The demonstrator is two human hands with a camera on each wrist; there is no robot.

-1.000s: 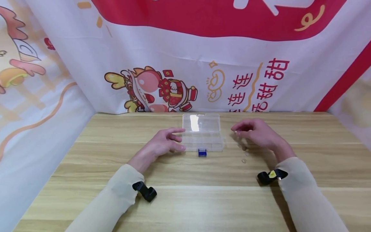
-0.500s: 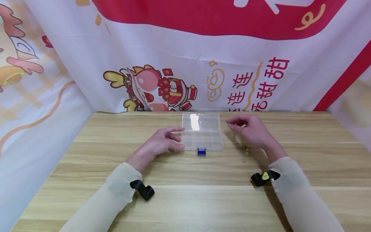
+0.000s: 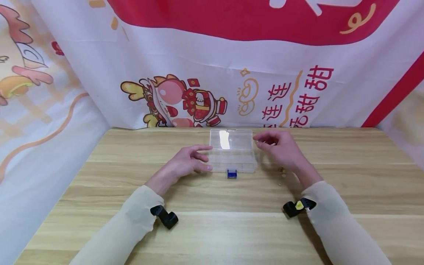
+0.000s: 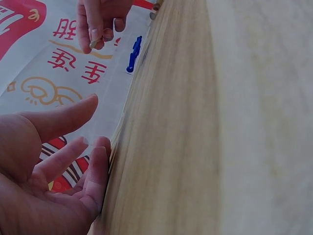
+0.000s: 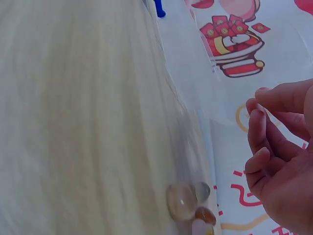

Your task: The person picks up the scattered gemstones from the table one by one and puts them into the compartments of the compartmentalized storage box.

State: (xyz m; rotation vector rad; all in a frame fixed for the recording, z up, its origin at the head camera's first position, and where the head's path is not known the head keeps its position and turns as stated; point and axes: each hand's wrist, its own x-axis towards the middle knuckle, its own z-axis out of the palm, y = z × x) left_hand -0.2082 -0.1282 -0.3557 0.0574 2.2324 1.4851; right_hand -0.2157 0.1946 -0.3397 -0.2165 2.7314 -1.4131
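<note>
As the right hand (image 3: 279, 149) moves leftward, the small bead (image 4: 94, 44) it pinches comes closer to the clear plastic organizer box (image 3: 246, 168); the left hand (image 3: 183, 162), fingers parted, holds nothing.

连连 (image 3: 281, 90), 甜甜 (image 3: 319, 78) on backdrop (image 3: 198, 51)

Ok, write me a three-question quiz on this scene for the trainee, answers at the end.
1. Which grip pinches a small piece, left or right?
2. Fill in the colour: the clasp at the front of the clear box is ____.
3. True or false: the box's lid is open.

Key: 1. The right grip. 2. Blue. 3. True.
</note>
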